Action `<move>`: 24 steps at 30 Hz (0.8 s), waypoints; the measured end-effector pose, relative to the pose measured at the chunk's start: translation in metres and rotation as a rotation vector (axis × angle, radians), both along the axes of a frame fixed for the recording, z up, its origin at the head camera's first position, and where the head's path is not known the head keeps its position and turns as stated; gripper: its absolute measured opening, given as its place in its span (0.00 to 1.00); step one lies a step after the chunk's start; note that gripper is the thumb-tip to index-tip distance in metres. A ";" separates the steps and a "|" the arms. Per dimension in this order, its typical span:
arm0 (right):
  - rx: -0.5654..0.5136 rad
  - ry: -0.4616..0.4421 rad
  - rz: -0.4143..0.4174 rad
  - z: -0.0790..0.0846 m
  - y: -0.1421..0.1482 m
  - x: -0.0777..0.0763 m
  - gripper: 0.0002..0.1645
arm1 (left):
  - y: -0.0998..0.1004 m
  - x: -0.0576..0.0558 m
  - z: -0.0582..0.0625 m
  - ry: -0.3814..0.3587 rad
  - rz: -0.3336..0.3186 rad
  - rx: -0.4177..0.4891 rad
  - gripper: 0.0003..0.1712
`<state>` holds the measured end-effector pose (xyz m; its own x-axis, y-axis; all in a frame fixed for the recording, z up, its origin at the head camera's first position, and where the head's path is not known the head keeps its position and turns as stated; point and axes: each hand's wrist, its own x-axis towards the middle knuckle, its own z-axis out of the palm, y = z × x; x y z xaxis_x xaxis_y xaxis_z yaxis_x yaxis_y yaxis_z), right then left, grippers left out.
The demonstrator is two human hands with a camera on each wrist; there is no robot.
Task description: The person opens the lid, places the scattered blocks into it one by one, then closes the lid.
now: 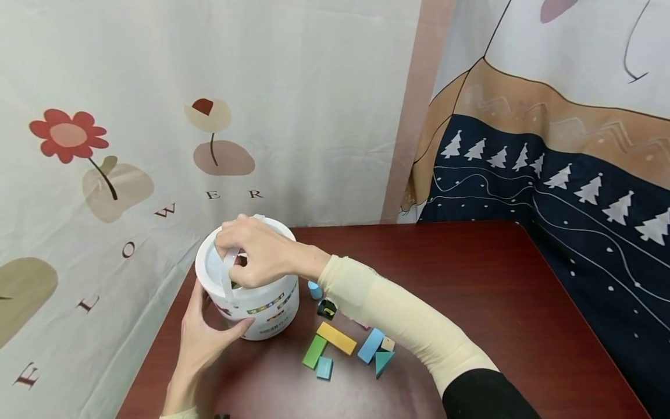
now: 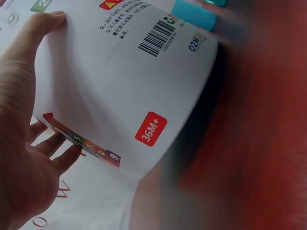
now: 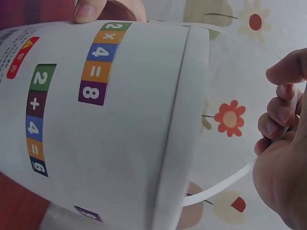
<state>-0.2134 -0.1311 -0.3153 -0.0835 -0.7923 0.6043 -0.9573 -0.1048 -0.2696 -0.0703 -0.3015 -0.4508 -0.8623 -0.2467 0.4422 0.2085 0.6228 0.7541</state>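
A white plastic bucket (image 1: 272,311) with a pale lid (image 1: 211,262) and printed sums on its side stands at the left of the table. My right hand (image 1: 259,253) is over the lid. Its fingers curl round the raised white handle (image 3: 230,181) of the bucket, seen clearly in the right wrist view. My left hand (image 1: 206,337) holds the lower side of the bucket, thumb on the front and fingers round the left. In the left wrist view, that thumb (image 2: 45,24) lies against the white wall near a barcode label (image 2: 157,37).
Right of the bucket lie a yellow block (image 1: 337,338), green block (image 1: 314,351), blue block (image 1: 371,345), teal triangle (image 1: 384,362), light blue cylinder (image 1: 314,290) and black block (image 1: 327,309). My right sleeve (image 1: 408,317) passes over part of them. A printed curtain (image 1: 324,116) hangs behind the table.
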 end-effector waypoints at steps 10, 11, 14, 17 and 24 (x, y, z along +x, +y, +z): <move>0.020 -0.008 0.032 -0.007 -0.002 0.010 0.07 | 0.005 0.008 -0.011 -0.029 -0.007 0.069 0.72; 0.019 -0.006 0.033 -0.007 -0.002 0.010 0.07 | 0.005 0.008 -0.012 -0.031 -0.010 0.078 0.72; 0.015 0.004 0.039 -0.009 0.000 0.010 0.07 | 0.004 0.008 -0.015 -0.036 -0.022 0.112 0.70; 0.020 0.021 0.034 -0.011 0.002 0.008 0.07 | -0.002 0.005 -0.027 -0.032 -0.050 0.153 0.71; 0.093 0.110 -0.043 -0.013 0.022 0.003 0.04 | -0.017 -0.003 -0.051 -0.031 -0.081 0.211 0.74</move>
<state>-0.2099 -0.1095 -0.3282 -0.0559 -0.8425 0.5358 -0.9846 -0.0425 -0.1696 -0.0734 -0.3183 -0.5018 -0.8957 -0.2600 0.3608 0.2260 0.4325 0.8728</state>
